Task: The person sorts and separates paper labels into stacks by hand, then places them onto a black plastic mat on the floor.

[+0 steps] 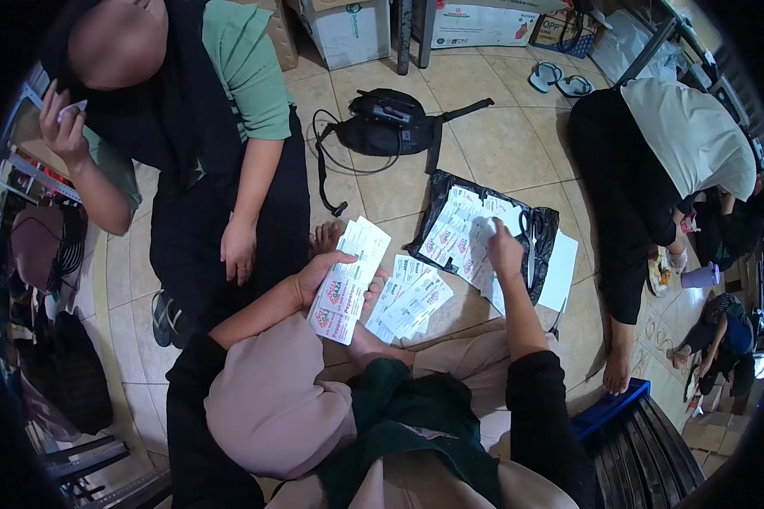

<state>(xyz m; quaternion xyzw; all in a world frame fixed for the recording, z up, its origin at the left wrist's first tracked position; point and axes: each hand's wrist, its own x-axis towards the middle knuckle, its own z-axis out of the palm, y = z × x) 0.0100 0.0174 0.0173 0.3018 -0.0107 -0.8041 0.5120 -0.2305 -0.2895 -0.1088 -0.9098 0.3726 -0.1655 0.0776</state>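
My left hand (318, 276) is closed around several printed label sheets (348, 288) with red and green print, held tilted above my lap. My right hand (506, 253) is over a black plastic bag (437, 191) that lies spread on the floor with more label sheets (463, 233) on it. Its fingers are pinched together at the sheets' right side; what they hold is too small to make out. Black-handled scissors (530, 225) lie just right of that hand. Loose label sheets (412, 305) are fanned on the floor between my hands.
A white sheet (560, 271) lies right of the bag. Beyond are a black waist bag (386, 123), flip-flops (560, 79) and cardboard boxes (484, 24). One person (246, 76) sits at left, another (688, 136) bends at right. A dark ribbed crate (641, 450) stands at lower right.
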